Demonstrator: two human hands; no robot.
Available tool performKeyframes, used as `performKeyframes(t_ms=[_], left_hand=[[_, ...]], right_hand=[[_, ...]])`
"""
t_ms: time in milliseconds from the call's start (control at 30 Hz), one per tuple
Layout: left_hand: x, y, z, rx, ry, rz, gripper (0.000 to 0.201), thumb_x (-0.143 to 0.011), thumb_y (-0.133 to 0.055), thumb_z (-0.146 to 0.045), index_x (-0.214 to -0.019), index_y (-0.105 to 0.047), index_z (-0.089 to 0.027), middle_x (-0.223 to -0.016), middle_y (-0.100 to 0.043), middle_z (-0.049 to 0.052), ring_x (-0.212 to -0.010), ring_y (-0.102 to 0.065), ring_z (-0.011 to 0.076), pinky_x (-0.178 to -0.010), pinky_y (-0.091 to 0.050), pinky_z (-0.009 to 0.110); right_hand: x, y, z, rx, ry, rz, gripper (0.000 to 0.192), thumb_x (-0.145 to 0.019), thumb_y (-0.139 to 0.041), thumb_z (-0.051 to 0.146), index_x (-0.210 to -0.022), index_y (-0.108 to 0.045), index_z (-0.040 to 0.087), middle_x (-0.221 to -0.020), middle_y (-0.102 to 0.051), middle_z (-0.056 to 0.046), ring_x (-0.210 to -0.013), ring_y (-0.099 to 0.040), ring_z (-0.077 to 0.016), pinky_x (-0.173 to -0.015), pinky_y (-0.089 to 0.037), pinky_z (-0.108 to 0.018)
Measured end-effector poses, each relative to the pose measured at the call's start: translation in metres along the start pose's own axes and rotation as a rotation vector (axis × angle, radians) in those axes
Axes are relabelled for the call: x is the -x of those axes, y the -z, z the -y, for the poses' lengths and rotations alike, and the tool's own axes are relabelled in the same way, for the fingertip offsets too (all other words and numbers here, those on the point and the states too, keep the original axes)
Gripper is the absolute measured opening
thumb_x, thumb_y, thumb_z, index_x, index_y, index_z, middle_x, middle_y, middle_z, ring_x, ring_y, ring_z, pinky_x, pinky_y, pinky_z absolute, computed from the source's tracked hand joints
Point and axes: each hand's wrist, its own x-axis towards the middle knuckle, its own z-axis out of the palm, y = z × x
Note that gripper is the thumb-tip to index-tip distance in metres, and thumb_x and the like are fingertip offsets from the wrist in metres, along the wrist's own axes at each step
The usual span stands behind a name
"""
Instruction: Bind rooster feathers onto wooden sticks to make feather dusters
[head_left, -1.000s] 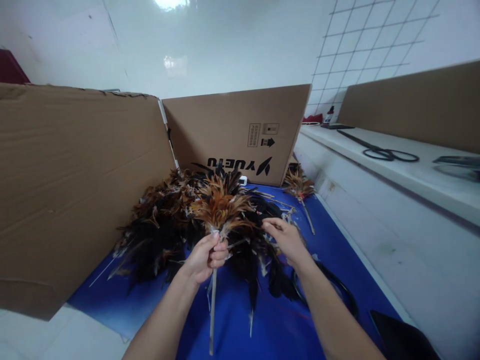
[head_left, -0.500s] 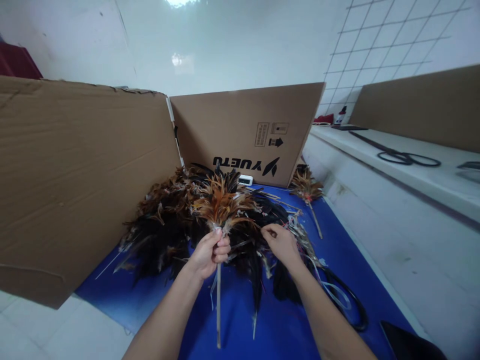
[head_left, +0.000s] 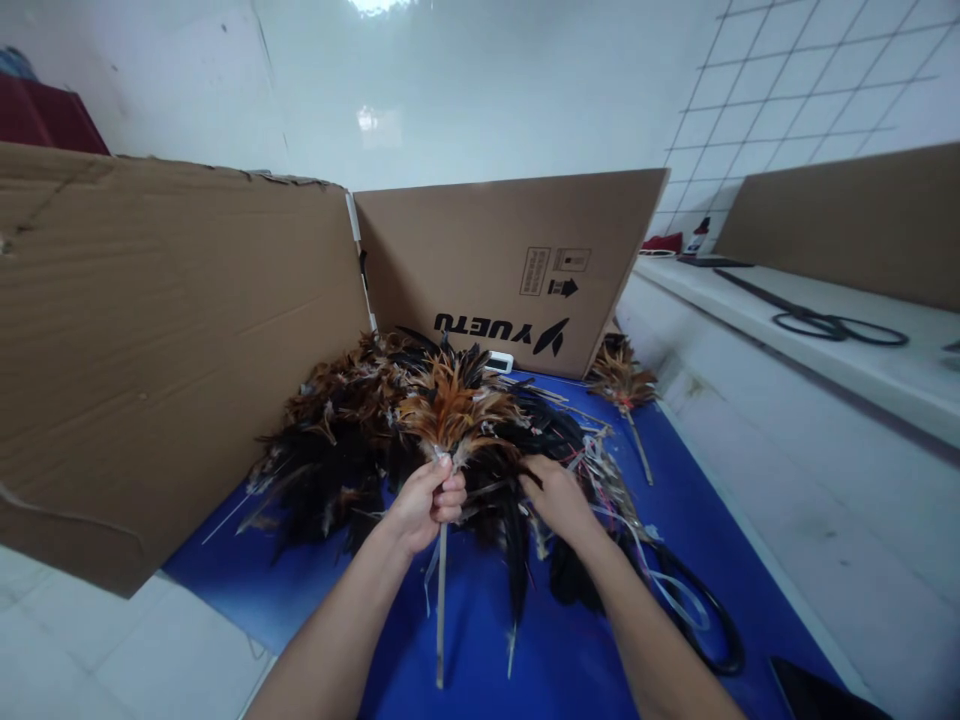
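My left hand (head_left: 431, 500) is closed round the thin stick (head_left: 441, 610) of a feather duster, just under its head of orange-brown feathers (head_left: 450, 405). The duster stands nearly upright, head away from me, and pale binding shows above my thumb. To its right, my right hand (head_left: 555, 500) dips into the loose black feathers (head_left: 516, 550) with bent fingers. Dark feathers partly cover its fingertips, so what they pinch cannot be made out. Behind both hands spreads a heap of brown and black feathers (head_left: 322, 460).
A finished-looking small duster (head_left: 621, 375) lies at the right rear of the blue tabletop (head_left: 585, 660). Black-handled scissors (head_left: 724, 640) and white strips (head_left: 686, 600) are beside my right forearm. Cardboard panels (head_left: 247, 270) wall the left and back. More scissors (head_left: 832, 325) rest on the white ledge.
My right hand has lowered slightly into the black feathers, its fingertips now partly covered. My left hand keeps its hold on the duster. The whole view has shifted a little.
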Motion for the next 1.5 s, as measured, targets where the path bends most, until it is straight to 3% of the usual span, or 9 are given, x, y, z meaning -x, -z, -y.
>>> performKeyframes(t_ms=[133, 300, 433, 533, 667, 800, 1000, 1333, 1500], left_hand=[[-0.001, 0.003, 0.001, -0.006, -0.001, 0.009, 0.036, -0.077, -0.062, -0.032, -0.068, -0.031, -0.017, -0.06, -0.031, -0.007, -0.041, -0.023, -0.0006, -0.036, -0.008, 0.012], [-0.003, 0.006, 0.004, -0.004, 0.002, -0.013, 0.037, -0.076, -0.063, -0.032, -0.07, -0.03, -0.017, -0.06, -0.032, -0.007, -0.041, -0.023, -0.0005, -0.036, -0.008, 0.012], [-0.003, 0.006, 0.007, -0.021, 0.012, -0.021, 0.038, -0.075, -0.064, -0.033, -0.071, -0.03, -0.018, -0.06, -0.033, -0.006, -0.041, -0.023, -0.0003, -0.036, -0.008, 0.012], [-0.003, 0.003, 0.009, -0.05, 0.034, -0.029, 0.039, -0.075, -0.064, -0.035, -0.071, -0.03, -0.018, -0.059, -0.033, -0.007, -0.04, -0.022, -0.0003, -0.037, -0.008, 0.012], [-0.001, -0.004, 0.015, -0.097, 0.072, -0.038, 0.039, -0.073, -0.066, -0.038, -0.07, -0.032, -0.018, -0.058, -0.031, -0.007, -0.04, -0.019, -0.0006, -0.037, -0.007, 0.013], [0.001, -0.009, 0.022, -0.129, 0.092, 0.009, 0.037, -0.072, -0.065, -0.041, -0.071, -0.038, -0.016, -0.057, -0.032, -0.007, -0.039, -0.018, -0.0005, -0.037, -0.007, 0.014], [0.001, -0.013, 0.027, -0.093, 0.166, 0.009, 0.037, -0.071, -0.065, -0.041, -0.074, -0.038, -0.017, -0.058, -0.039, -0.005, -0.038, -0.02, -0.0002, -0.037, -0.006, 0.014], [0.003, -0.013, 0.028, -0.049, 0.235, 0.069, 0.035, -0.073, -0.061, -0.042, -0.073, -0.037, -0.017, -0.057, -0.033, -0.006, -0.04, -0.02, 0.0003, -0.038, -0.006, 0.015], [0.006, -0.018, 0.026, -0.118, 0.19, 0.102, 0.042, -0.07, -0.067, -0.039, -0.069, -0.031, -0.019, -0.056, -0.029, -0.008, -0.04, -0.017, 0.0003, -0.039, -0.005, 0.015]], right_hand=[[0.001, 0.034, 0.008, -0.11, -0.08, -0.034, 0.02, -0.079, -0.05, 0.028, -0.084, -0.067, 0.018, -0.089, -0.068, -0.005, -0.085, -0.06, -0.0196, -0.079, -0.043, -0.031], [0.008, 0.074, 0.03, -0.329, -0.149, 0.171, 0.019, -0.074, -0.058, 0.035, -0.07, -0.064, 0.017, -0.068, -0.066, -0.001, -0.065, -0.059, -0.0155, -0.061, -0.043, -0.026], [0.012, 0.085, 0.039, -0.462, -0.17, 0.222, 0.022, -0.07, -0.063, 0.035, -0.082, -0.066, 0.017, -0.07, -0.067, -0.002, -0.062, -0.059, -0.0145, -0.055, -0.043, -0.024], [0.015, 0.089, 0.047, -0.475, -0.108, 0.215, 0.028, -0.073, -0.061, 0.035, -0.096, -0.067, 0.02, -0.084, -0.069, -0.004, -0.074, -0.061, -0.017, -0.063, -0.046, -0.027], [0.017, 0.09, 0.066, -0.421, -0.012, 0.145, 0.022, -0.078, -0.057, 0.038, -0.083, -0.069, 0.02, -0.082, -0.067, -0.004, -0.072, -0.06, -0.0161, -0.066, -0.046, -0.027], [0.016, 0.085, 0.08, -0.382, 0.041, 0.137, 0.021, -0.083, -0.05, 0.034, -0.084, -0.065, 0.02, -0.083, -0.064, -0.004, -0.071, -0.058, -0.0146, -0.063, -0.044, -0.025], [0.006, 0.073, 0.082, -0.264, 0.077, 0.224, 0.018, -0.083, -0.045, 0.027, -0.082, -0.061, 0.02, -0.079, -0.065, -0.002, -0.073, -0.058, -0.0145, -0.067, -0.043, -0.025], [-0.013, 0.071, 0.097, 0.064, 0.15, 0.158, 0.021, -0.079, -0.04, 0.017, -0.081, -0.061, 0.02, -0.082, -0.066, -0.002, -0.079, -0.059, -0.0158, -0.071, -0.04, -0.026], [-0.015, 0.07, 0.099, 0.124, 0.14, 0.145, 0.021, -0.078, -0.04, 0.017, -0.078, -0.061, 0.02, -0.079, -0.066, -0.002, -0.076, -0.06, -0.0154, -0.068, -0.038, -0.024]])
